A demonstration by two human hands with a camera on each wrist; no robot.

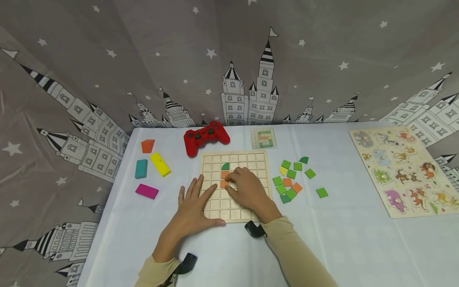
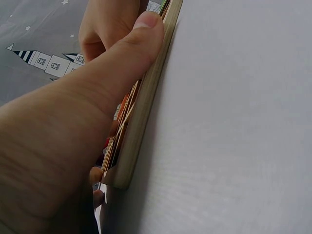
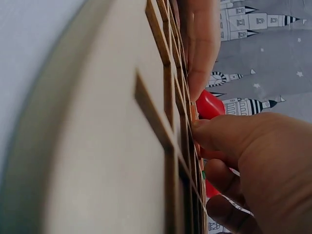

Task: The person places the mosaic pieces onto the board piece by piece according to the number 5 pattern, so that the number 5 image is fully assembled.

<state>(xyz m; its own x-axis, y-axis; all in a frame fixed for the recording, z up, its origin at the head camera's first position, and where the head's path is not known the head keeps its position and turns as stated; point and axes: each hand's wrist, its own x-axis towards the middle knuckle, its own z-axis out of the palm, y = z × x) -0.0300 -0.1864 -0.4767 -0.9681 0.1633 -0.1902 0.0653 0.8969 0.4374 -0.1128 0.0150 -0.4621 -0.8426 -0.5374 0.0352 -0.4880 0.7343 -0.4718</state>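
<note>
A wooden grid board (image 1: 234,215) lies on the white table, with a green quarter-round tile (image 1: 225,166) and an orange square tile (image 1: 224,174) in one column. My left hand (image 1: 191,211) rests with fingers spread over the board's left side, its thumb on the near edge (image 2: 139,117). The right hand (image 1: 247,189) is over the middle of the board. Its bent thumb and fingertips are at another orange square tile (image 1: 224,183) just below the first, pinching at its right side. In the right wrist view the right hand (image 3: 263,156) partly hides the tiles.
Loose tiles, mostly green (image 1: 291,174), lie right of the board. A pattern card (image 1: 263,138) and red game controller (image 1: 206,138) lie behind it. Several coloured blocks (image 1: 160,164) are at left, an animal puzzle board (image 1: 405,171) at far right. A printed curtain hangs behind.
</note>
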